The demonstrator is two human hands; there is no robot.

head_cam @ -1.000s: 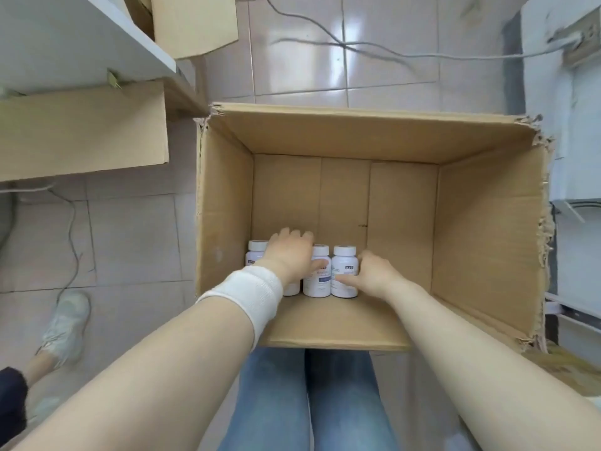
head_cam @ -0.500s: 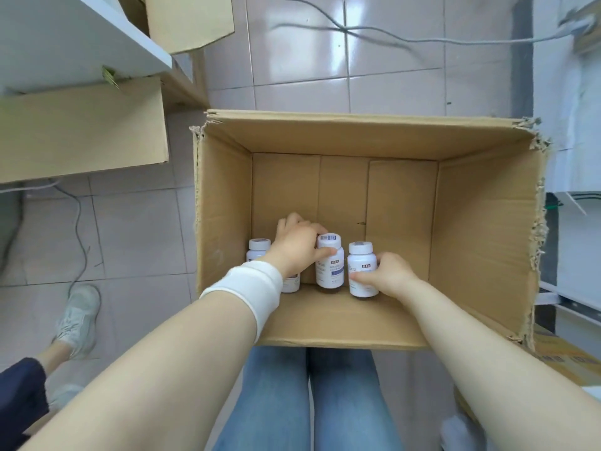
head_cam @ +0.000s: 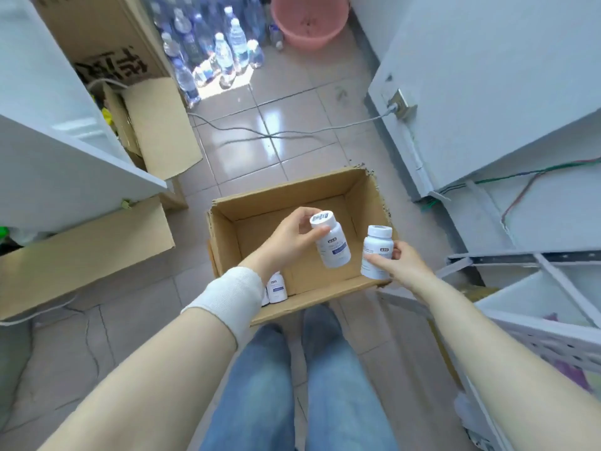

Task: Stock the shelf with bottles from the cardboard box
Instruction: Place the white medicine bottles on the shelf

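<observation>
I am standing over an open cardboard box (head_cam: 325,193) on the tiled floor (head_cam: 260,151), looking down past my blue jeans (head_cam: 292,385). My left hand (head_cam: 289,237) is curled around the cap end of a white pill bottle (head_cam: 331,247) with a blue label, fingers and thumb closed on its neck, so the bottle hangs tilted in the air above the box. My right hand (head_cam: 395,262) grips a second white bottle (head_cam: 376,252) by its lower body, thumb on one side and fingers on the other, holding it nearly upright just beside the first bottle, over the box's right wall. The two bottles are near each other but not touching. A white wristband (head_cam: 231,296) wraps my left wrist. Below my left hand, in the near left corner of the box, two more bottles (head_cam: 276,288) stand on the box floor, partly hidden by my wrist. To the right of my right hand is a white metal shelf (head_cam: 536,294). Far beyond my hands, clear water bottles (head_cam: 221,50) cluster on the floor next to a pink basin (head_cam: 309,21).
</observation>
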